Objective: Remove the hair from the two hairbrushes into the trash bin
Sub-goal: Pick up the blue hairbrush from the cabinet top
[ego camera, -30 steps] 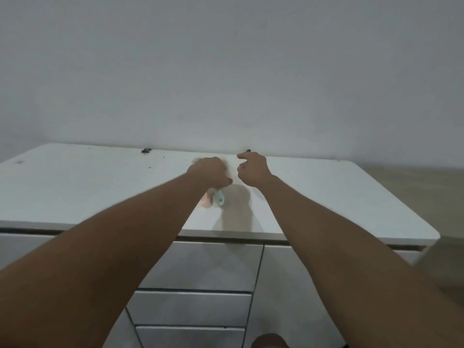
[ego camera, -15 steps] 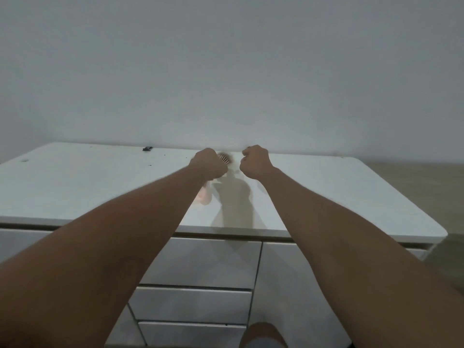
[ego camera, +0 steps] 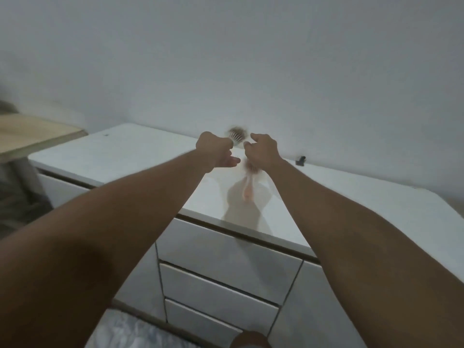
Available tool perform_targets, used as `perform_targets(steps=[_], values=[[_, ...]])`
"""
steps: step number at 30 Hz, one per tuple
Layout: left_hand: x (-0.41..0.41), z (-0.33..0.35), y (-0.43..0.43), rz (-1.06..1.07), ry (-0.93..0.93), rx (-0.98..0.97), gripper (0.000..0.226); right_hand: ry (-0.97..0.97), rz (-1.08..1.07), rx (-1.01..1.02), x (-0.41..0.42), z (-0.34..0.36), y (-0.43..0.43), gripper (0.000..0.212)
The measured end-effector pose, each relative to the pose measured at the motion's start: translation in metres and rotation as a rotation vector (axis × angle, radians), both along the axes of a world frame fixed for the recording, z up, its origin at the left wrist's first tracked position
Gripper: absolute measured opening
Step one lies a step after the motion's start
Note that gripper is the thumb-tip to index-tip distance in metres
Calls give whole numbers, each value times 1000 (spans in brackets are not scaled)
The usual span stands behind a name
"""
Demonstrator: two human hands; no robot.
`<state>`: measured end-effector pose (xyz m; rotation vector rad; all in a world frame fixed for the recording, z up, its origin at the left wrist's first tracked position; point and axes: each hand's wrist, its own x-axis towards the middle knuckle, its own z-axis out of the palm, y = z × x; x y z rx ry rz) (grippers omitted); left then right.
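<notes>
My left hand [ego camera: 214,151] is closed around the handle of a white hairbrush [ego camera: 236,135]. The brush head sticks up above my fist, with a brownish tuft of hair in the bristles. My right hand [ego camera: 263,153] hovers just right of that head with thumb and fingers pinched together. Motion blur hides whether any hair is between them. A pink hairbrush [ego camera: 248,187] lies on the white cabinet top [ego camera: 150,156] below my right wrist, handle towards me. No trash bin is in view.
The cabinet has drawers [ego camera: 221,285] on its front. A small black object [ego camera: 300,160] sits on the top at the wall. A wooden table [ego camera: 37,131] stands to the left. Marbled floor [ego camera: 130,332] shows below.
My left hand has lifted the white brush, so its head now shows above my fist. The right fist has loosened into a pinch beside it. My view has swung left and tilted.
</notes>
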<state>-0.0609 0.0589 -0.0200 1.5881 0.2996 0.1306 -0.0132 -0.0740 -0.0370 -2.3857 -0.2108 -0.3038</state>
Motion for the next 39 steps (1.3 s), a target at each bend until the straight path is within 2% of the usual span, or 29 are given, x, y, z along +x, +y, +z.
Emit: perform_targets(steps=[6, 13, 17, 22, 28, 31, 36, 39], values=[[-46, 0, 113, 253, -10, -3, 2, -21, 195, 50, -14, 10, 106, 54], [-126, -34, 261, 484, 30, -43, 6, -91, 505, -142, -83, -14, 260, 57], [-178, -67, 332, 568, 43, -91, 23, -99, 617, -175, -128, -41, 344, 57], [-247, -105, 395, 644, 66, -157, 16, -123, 705, -238, -183, -90, 432, 58], [-302, -183, 427, 711, 148, -197, 9, -3, 780, -304, -218, -174, 484, 63], [-311, -214, 425, 750, 172, -230, 16, 49, 822, -342, -224, -210, 486, 63], [-306, -239, 408, 813, 231, -243, 16, 90, 883, -304, -213, -258, 481, 51], [-303, -247, 402, 908, 261, -263, 16, 118, 923, -292, -200, -276, 482, 56]])
